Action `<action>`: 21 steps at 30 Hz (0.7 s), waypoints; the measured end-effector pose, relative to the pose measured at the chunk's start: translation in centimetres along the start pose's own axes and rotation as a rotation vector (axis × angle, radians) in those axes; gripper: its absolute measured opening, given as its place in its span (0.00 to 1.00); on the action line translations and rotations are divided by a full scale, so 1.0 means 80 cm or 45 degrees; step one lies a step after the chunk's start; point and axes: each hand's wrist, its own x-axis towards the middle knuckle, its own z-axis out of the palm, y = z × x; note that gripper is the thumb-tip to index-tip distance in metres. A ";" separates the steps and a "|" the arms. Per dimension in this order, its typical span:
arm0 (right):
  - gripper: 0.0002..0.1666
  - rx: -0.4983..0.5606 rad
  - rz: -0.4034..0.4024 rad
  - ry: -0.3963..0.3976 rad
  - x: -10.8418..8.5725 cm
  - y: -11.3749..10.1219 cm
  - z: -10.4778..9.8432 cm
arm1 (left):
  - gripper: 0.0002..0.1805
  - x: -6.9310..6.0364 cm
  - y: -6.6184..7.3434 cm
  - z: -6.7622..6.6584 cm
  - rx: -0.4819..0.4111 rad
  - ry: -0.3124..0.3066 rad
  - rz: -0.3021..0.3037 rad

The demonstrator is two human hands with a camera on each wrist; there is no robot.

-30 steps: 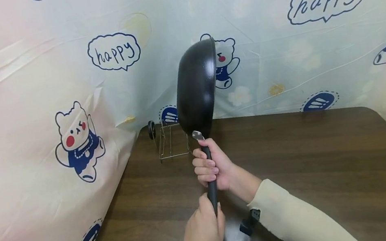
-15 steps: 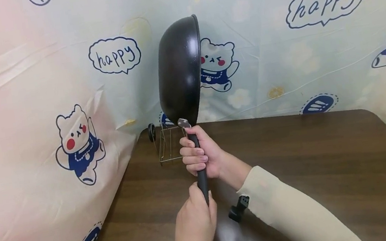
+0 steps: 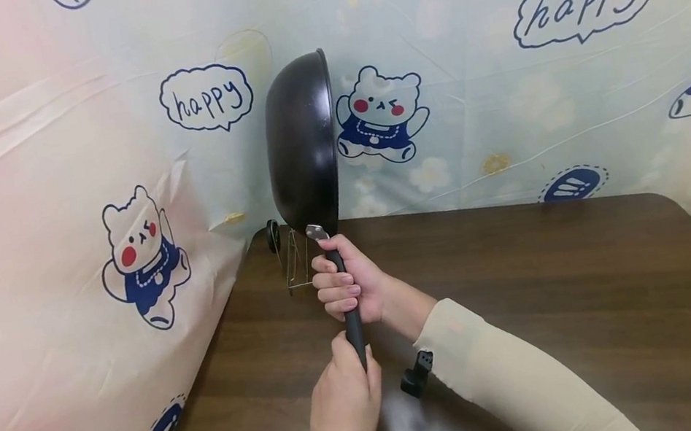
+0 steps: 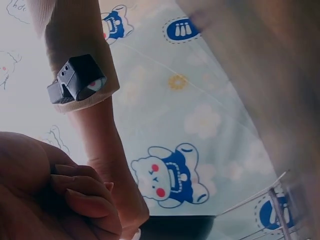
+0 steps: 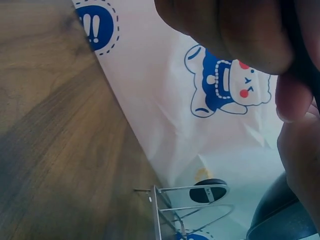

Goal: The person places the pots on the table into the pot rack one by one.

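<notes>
Around you hangs the patterned cloth (image 3: 475, 101), and before you is one brown table (image 3: 527, 278). Next in size is one dark pan (image 3: 303, 148), which you hold up on its side, the bottom turned to the left, over the far left part of the table. It is probably quite heavy and stiff, not fragile, but its smooth wall may be slippery, so the handle (image 3: 353, 325) is the proper place to take it; two hands will help against the weight at the far end. Both your hands grip there: the right hand (image 3: 356, 288) has its fingers wrapped round the upper part, near the one metal joint (image 3: 317, 233), and the left hand (image 3: 343, 400) clasps the lower end. I count one wire rack (image 5: 156, 210) close to the pan; whether they touch somewhere, I cannot tell. Smaller are one black wrist camera (image 3: 417, 375) at your right sleeve (image 3: 493, 371) and one black round piece (image 3: 273, 236) beside the rack.
</notes>
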 end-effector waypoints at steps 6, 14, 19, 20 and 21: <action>0.27 -0.011 0.015 -0.010 0.001 0.002 -0.007 | 0.17 -0.003 -0.003 0.007 -0.027 -0.008 -0.027; 0.28 -0.015 0.030 0.021 0.003 0.006 -0.014 | 0.17 -0.005 -0.005 0.011 -0.043 -0.063 -0.087; 0.27 0.008 0.041 0.048 0.003 0.009 -0.025 | 0.17 -0.007 -0.008 0.015 -0.044 -0.054 -0.071; 0.27 0.015 0.042 0.053 0.003 0.010 -0.027 | 0.17 -0.008 -0.009 0.016 -0.042 -0.054 -0.072; 0.27 0.021 0.045 0.059 0.002 0.010 -0.029 | 0.17 -0.008 -0.009 0.018 -0.043 -0.054 -0.075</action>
